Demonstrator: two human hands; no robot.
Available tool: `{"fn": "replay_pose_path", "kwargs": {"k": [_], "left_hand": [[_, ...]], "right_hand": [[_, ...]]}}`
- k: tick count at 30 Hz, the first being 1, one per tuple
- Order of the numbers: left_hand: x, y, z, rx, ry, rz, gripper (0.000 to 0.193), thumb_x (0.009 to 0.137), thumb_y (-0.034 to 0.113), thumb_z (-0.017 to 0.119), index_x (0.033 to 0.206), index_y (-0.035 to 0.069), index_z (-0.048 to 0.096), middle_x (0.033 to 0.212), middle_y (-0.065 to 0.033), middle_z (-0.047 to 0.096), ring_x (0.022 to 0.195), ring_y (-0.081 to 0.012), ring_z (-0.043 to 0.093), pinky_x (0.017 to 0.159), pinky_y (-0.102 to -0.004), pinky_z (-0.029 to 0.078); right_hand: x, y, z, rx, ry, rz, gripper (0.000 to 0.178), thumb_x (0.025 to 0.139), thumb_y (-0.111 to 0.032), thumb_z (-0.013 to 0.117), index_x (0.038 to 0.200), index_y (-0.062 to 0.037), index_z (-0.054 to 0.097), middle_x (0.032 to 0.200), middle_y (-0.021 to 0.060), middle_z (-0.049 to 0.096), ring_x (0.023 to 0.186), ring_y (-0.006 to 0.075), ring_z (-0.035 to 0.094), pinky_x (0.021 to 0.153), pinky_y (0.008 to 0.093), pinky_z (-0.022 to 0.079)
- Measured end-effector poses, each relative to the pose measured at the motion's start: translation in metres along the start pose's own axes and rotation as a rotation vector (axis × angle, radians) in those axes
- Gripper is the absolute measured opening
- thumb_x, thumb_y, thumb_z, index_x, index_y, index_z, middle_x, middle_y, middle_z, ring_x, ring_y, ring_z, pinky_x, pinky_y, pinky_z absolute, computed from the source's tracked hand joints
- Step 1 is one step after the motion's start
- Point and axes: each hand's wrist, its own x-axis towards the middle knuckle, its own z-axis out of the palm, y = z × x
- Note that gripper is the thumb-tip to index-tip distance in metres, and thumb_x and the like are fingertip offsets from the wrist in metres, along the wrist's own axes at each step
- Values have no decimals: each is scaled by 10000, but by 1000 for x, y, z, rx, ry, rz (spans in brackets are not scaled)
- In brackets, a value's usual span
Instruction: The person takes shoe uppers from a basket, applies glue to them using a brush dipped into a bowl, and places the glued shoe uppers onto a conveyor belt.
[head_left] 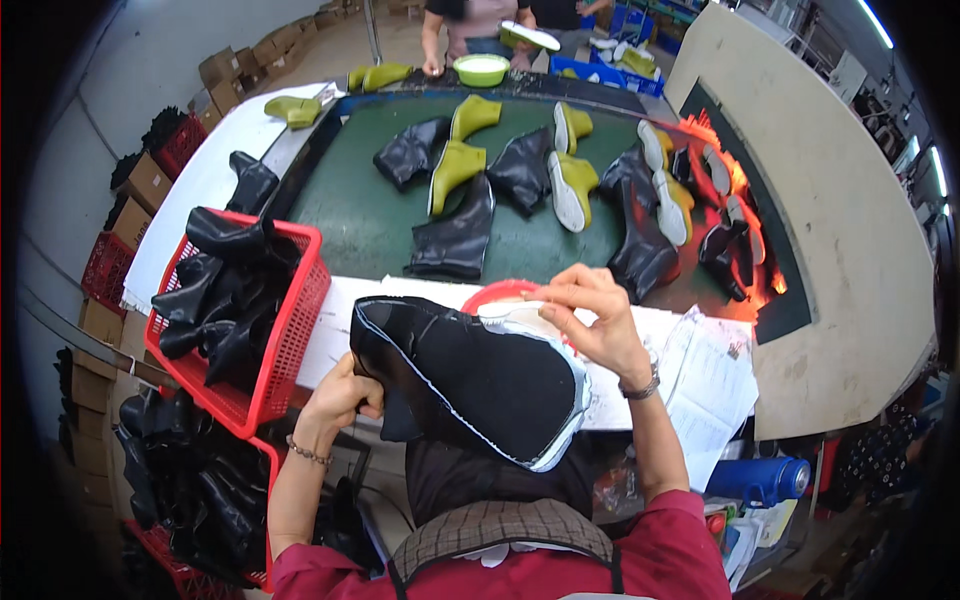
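My left hand (347, 392) is wrapped round the shaft of a black boot (470, 375), tilted with its underside toward me. A whitish line runs along the boot's lower edge and round its toe. Above the boot's far edge, my right hand (597, 318) has thumb and fingers pinched on a slim white brush (510, 324), its bristles close to the boot. Most of the brush's handle is hidden by my fingers. Just behind the boot sits a red bowl (482, 297), partly covered by the boot and my right hand.
A green conveyor belt (340, 215) carries black boots (455, 235) and yellow-green soles (573, 190) toward an orange-glowing opening (770, 270) at right. A red basket (290, 340) of boots stands left. Papers (715, 385) and a blue bottle (760, 480) lie right. Across the belt stands a person (475, 30).
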Motion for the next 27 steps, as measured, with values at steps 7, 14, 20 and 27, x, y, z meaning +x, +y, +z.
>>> {"fn": "replay_pose_path", "kwargs": {"k": [7, 14, 20, 27], "left_hand": [[-11, 8, -4, -139, 116, 92, 372, 643, -200, 464, 961, -39, 572, 598, -120, 530, 404, -194, 454, 383, -296, 301], [-23, -1, -30, -203, 116, 140, 643, 608, -216, 431, 1173, 57, 569, 827, -125, 621, 415, -161, 419, 369, -253, 267], [-18, -7, -41, -254, 88, 152, 756, 603, -230, 427, 1264, 121, 530, 960, -142, 629, 455, -173, 445, 373, -253, 276], [-12, 2, -20, -243, 116, 174, 386, 638, -184, 497, 977, -33, 605, 637, -131, 564, 414, -184, 447, 387, -283, 285]], "right_hand": [[-19, 16, -15, 1, 83, 186, 194, 895, -58, 725, 1084, -23, 755, 856, 74, 657, 764, 163, 619, 678, 289, 486], [-60, 33, -4, -131, -36, 345, 253, 879, -139, 758, 1109, -36, 735, 857, 131, 698, 725, 261, 708, 648, 339, 577], [-71, 42, -1, -120, -64, 445, 200, 881, -163, 764, 1022, -22, 765, 903, 134, 709, 761, 268, 709, 677, 347, 582], [-71, 40, 32, -652, -265, 223, 97, 835, -209, 743, 906, -148, 765, 869, 55, 668, 800, 286, 662, 695, 428, 531]]}}
